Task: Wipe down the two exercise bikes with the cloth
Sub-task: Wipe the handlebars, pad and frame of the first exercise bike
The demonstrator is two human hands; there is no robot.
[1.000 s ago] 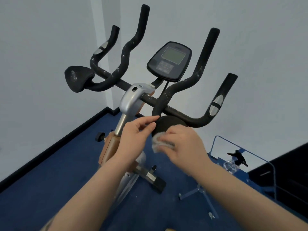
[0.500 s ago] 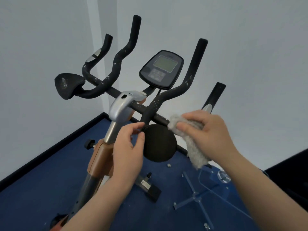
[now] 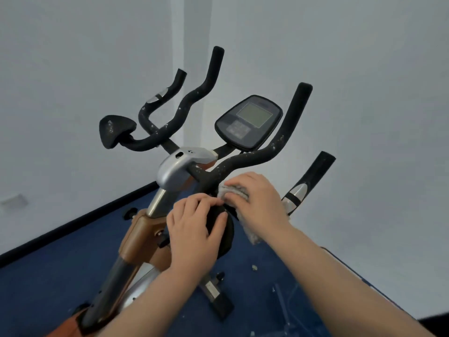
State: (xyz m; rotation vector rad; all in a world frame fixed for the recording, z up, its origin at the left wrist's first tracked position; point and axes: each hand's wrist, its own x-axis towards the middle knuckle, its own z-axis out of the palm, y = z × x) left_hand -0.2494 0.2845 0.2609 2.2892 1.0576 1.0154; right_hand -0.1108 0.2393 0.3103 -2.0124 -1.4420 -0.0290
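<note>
An exercise bike with black, white-flecked handlebars, a silver stem and an orange-brown frame stands in front of me. Its console sits between the bars. My left hand grips the round black pad at the near right end of the bars. My right hand presses a grey fluffy cloth against the bar just above that pad; a tail of the cloth hangs below my wrist. Only one bike is in view.
White walls meet in a corner behind the bike. Blue carpet covers the floor, with a black skirting along the left wall. A clear blue-edged stand lies on the floor at the lower right. The bike's foot sticks out below my arms.
My right hand has brought the cloth down and left onto the bar above the pad. My left hand has gone from pinching the pad's edge to wrapping over it. My view has tilted up slightly.
</note>
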